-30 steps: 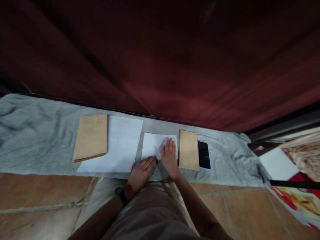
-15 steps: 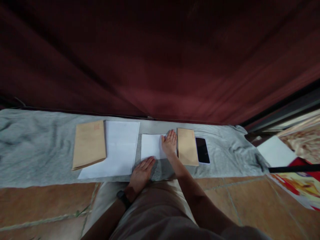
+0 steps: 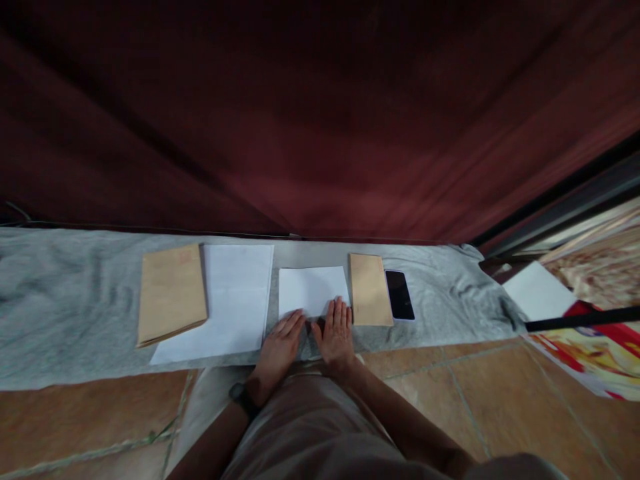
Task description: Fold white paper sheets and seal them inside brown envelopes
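A folded sheet of white paper (image 3: 313, 288) lies flat on the grey cloth in front of me. My left hand (image 3: 283, 339) rests at its near left corner, fingers stretched out and fingertips on the edge. Near the right end of the same edge, my right hand (image 3: 335, 332) lies flat with its fingers on the paper and its thumb apart. Neither hand grips anything. Close by on the right is a single brown envelope (image 3: 371, 291). Left of the folded paper are larger white sheets (image 3: 239, 293), partly covered by a stack of brown envelopes (image 3: 173, 293).
A phone (image 3: 399, 295) with a dark screen lies beside the right envelope. Grey cloth (image 3: 445, 293) covers the narrow surface, which ends at a dark red panel (image 3: 310, 167) behind. A white sheet (image 3: 537, 290) and a red-and-yellow printed package (image 3: 595, 353) are at far right.
My right hand has slid from the paper's far right side back toward me, to its near edge. The left hand stays at the near left corner. The view has shifted slightly.
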`<state>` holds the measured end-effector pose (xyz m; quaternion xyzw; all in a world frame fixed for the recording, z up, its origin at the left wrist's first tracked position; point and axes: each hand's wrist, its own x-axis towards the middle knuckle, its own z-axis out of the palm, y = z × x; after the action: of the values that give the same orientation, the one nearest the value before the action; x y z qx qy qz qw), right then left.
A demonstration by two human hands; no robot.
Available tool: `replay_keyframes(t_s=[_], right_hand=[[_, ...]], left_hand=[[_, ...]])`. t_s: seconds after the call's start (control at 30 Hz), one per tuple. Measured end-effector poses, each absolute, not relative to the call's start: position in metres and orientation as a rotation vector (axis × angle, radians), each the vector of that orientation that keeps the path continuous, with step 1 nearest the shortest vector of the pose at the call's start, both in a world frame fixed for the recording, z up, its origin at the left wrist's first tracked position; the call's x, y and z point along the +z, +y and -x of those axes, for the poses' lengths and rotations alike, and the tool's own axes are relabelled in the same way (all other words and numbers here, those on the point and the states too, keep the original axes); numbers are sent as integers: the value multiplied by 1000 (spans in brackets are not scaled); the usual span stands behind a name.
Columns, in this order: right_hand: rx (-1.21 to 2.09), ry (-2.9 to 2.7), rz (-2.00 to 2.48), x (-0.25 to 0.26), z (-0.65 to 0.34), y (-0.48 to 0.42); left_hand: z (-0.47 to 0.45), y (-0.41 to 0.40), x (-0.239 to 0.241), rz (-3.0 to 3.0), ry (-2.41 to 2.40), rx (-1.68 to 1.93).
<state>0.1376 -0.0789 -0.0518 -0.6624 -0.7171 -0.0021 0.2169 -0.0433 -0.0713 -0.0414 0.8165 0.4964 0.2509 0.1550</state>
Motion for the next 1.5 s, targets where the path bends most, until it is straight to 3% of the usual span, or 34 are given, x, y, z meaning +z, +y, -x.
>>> replay_keyframes(t_s=[0.43, 0.7, 0.93, 1.23, 1.5], right_hand=[[-63, -2060, 1835, -43, -139, -87], [83, -2086, 1779, -23, -141, -77], [370, -2073, 1688, 14, -152, -45], [1184, -717, 1098, 49, -144, -11], [1248, -467, 1120, -4, -127, -32]], left_hand=[[31, -41, -25, -1515, 1758, 1029], [27, -33, -1, -796, 1481, 1205], [18, -38, 37, -805, 1306, 1124], [15, -36, 31, -578, 1310, 1213], [10, -37, 32, -356, 1137, 1145]])
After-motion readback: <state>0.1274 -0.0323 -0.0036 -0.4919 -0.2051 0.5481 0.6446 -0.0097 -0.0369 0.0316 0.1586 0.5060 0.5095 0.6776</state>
